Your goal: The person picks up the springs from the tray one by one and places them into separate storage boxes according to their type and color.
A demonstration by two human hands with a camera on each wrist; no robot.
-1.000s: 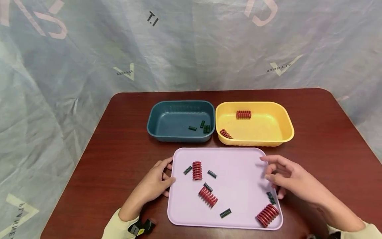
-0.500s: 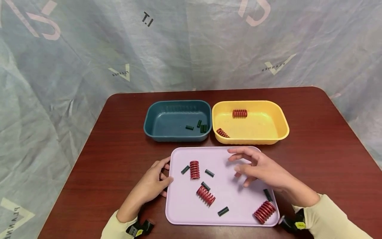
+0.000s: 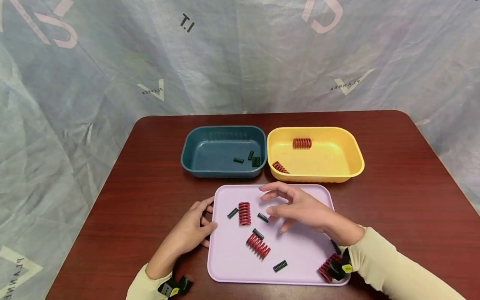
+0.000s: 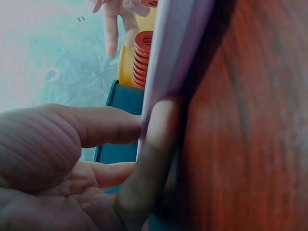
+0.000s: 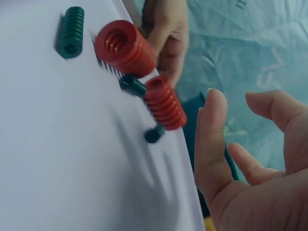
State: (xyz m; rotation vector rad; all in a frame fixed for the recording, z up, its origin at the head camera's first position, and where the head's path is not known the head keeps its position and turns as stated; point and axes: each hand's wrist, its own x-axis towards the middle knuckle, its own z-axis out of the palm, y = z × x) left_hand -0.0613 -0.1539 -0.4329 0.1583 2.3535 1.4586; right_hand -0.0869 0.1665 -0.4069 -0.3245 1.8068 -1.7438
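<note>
My left hand grips the left edge of the lilac tray; in the left wrist view its thumb and fingers pinch the rim. My right hand hovers over the tray with fingers spread and nothing between them. Just left of its thumb lies a small dark green spring. Beyond that are an upright-lying red spring and another green spring. A second red spring touches a green spring lower down. One more green spring lies near the front edge.
Behind the tray stand a teal bin with small green springs and a yellow bin holding two red springs. At the tray's right corner, my right wrist partly covers a red spring and a green spring.
My right hand has moved left from the tray's right edge to above its middle, fingers still spread. The left hand stays at the tray's left edge, and the springs lie as before.
</note>
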